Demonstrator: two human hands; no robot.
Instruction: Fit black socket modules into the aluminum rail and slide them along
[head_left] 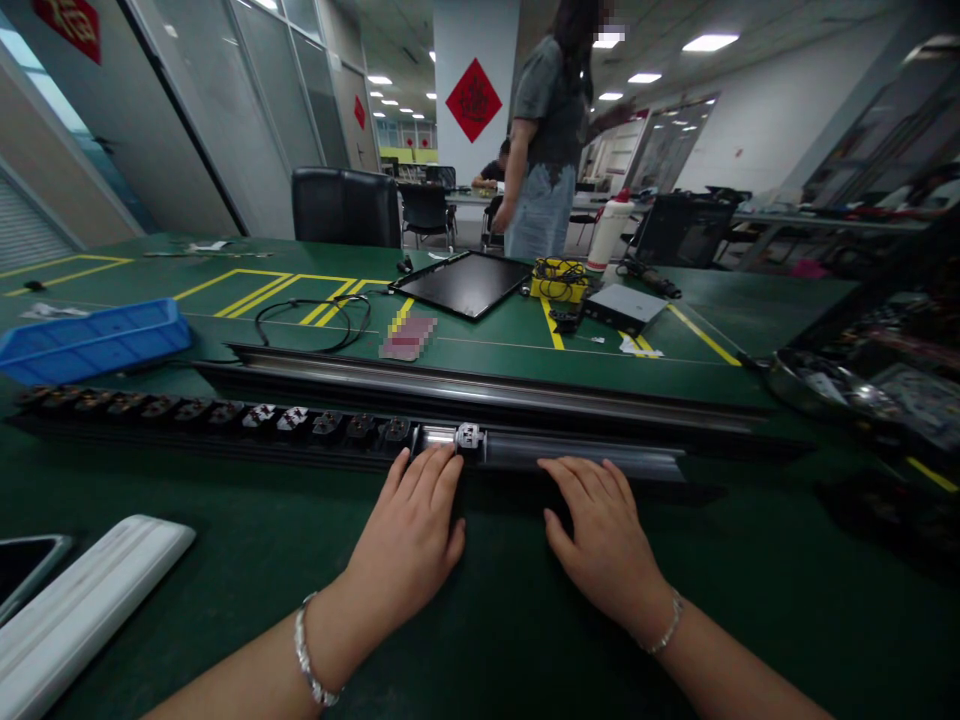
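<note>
Socket rail (pixel 585 450) across desk (pixel 750 600), apparently pinned for steadiness beneath left hand (pixel 409 525) and right hand (pixel 604 535), both spread open, palms down.

1. The scene is being viewed through one camera worn on the person's head.
2. That camera is being faced forward and down across the green worktop (pixel 757 560).
3. The left hand (pixel 405 525) and right hand (pixel 604 540) are being framed close up near the lower edge, while the far room (pixel 675 120) is being seen beyond them.
</note>
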